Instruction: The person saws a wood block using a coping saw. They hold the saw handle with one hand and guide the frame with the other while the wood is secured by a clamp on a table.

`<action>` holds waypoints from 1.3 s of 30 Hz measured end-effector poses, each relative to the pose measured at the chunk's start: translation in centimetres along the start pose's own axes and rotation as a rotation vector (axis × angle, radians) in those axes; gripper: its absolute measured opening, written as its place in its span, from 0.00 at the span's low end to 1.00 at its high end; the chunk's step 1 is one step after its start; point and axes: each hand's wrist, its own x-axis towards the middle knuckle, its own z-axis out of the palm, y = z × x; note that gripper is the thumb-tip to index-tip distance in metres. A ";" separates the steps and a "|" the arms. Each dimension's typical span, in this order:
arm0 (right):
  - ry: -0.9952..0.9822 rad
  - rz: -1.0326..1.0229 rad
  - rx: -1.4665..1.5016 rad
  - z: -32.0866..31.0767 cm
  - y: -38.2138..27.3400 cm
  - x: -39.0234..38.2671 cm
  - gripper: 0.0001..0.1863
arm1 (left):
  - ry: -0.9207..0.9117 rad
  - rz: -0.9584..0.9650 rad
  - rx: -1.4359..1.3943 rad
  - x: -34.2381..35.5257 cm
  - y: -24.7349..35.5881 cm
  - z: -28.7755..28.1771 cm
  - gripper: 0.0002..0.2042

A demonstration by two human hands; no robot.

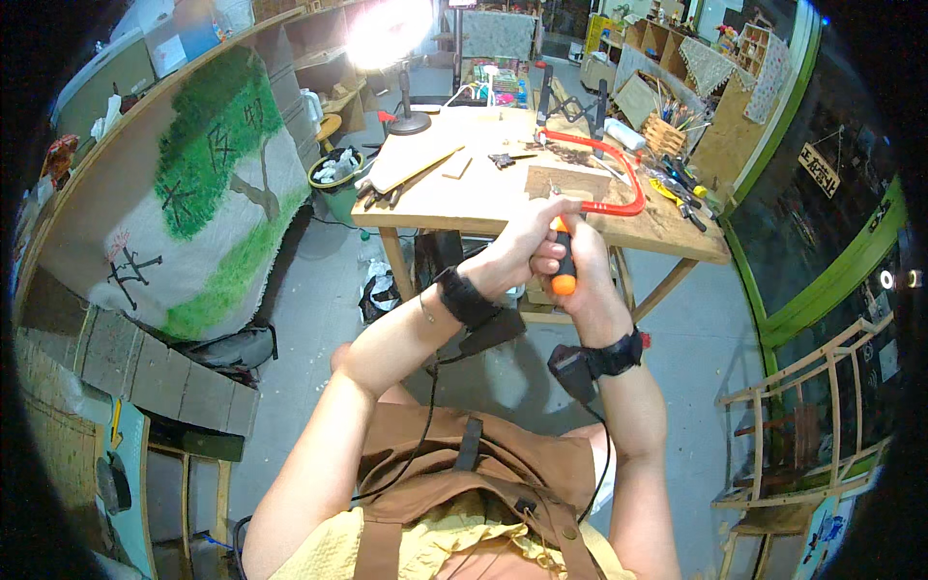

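A coping saw with a red U-shaped frame (633, 179) reaches over the near edge of the wooden worktable (435, 208). Its orange-and-black handle (565, 275) points back toward me. Around that handle my left hand (527, 242) is closed from the left, with fingers curled. My right hand (590, 266) wraps the same handle from the right, pressed close to the left one. Just beyond my hands a pale wooden board (570, 181) is at the table's front edge, within the saw's frame. Whether the blade touches the wood is too small to tell.
Pliers and other hand tools (681, 193) lie at the table's right. A black folding stand (575, 101) and a lit lamp with a round base (408, 123) are farther back. Left of the table is a green bin (335, 179). Cables hang from my wristbands.
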 end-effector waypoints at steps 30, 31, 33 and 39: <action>-0.260 -0.007 0.155 -2.7 0.8 -0.4 0.11 | 0.157 0.851 0.254 8.9 -3.8 -4.8 0.25; -0.276 -0.011 0.141 -2.6 0.9 -0.3 0.11 | 0.131 0.880 0.283 9.0 -3.2 -4.8 0.23; -0.289 -0.002 0.140 -2.4 1.1 -0.2 0.11 | 0.075 0.886 0.301 10.7 -2.6 -5.5 0.21; -0.302 0.054 0.183 -2.7 0.8 -0.1 0.10 | -0.006 0.836 0.311 12.0 -2.0 -5.9 0.15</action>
